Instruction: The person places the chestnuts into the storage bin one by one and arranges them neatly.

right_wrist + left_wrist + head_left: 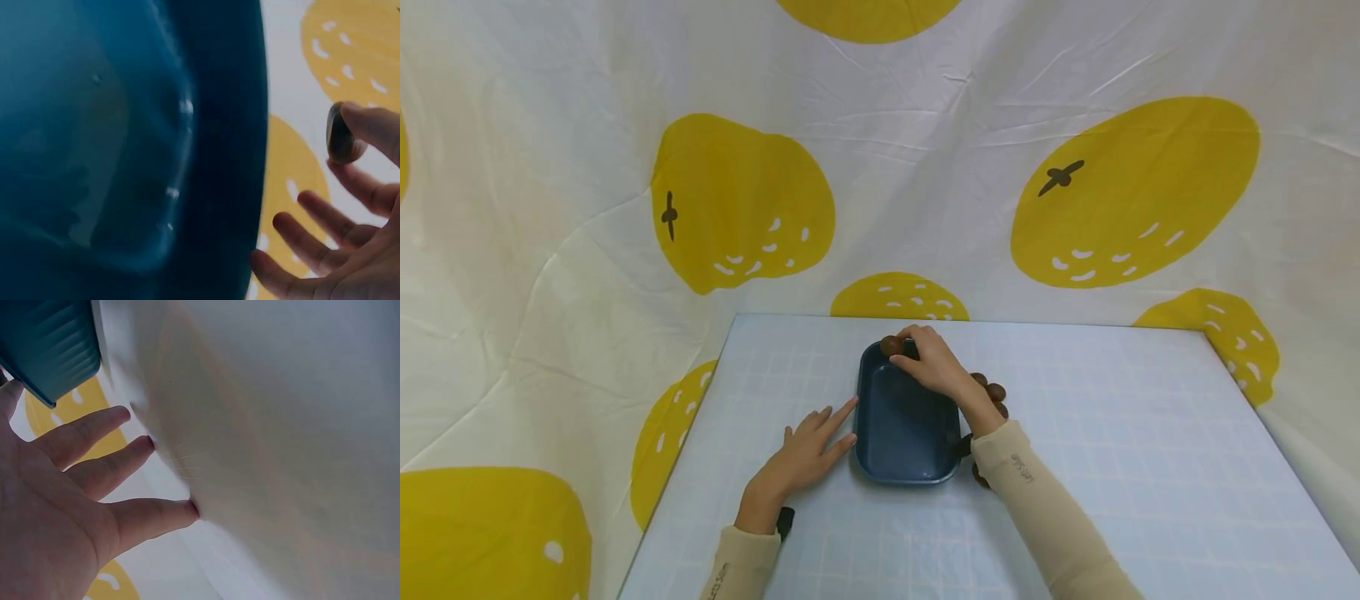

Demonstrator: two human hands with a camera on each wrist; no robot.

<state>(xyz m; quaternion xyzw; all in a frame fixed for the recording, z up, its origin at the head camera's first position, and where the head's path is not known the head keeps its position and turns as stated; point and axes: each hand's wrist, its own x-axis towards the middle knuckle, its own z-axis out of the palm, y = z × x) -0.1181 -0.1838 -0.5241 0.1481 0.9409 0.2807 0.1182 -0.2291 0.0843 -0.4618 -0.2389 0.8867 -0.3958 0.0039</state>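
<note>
A dark blue rectangular tray (907,482) with raised walls lies on the table. My right hand (934,362) reaches over its far end and pinches a small round brown object (892,346) between thumb and forefinger, at the far left corner. In the right wrist view the brown object (344,134) looks smooth and dark, and the other fingers are spread beside the tray wall (231,150). My left hand (805,454) lies palm down on the left, its fingers spread and fingertips at the tray's left side. In the left wrist view some fingertips (192,509) touch the tabletop.
Several similar brown objects (996,392) sit just right of the tray, partly hidden by the right forearm. One more brown object (981,475) shows below the sleeve. The pale checked tabletop (1120,450) meets a white curtain (925,200) with yellow fruit prints behind it.
</note>
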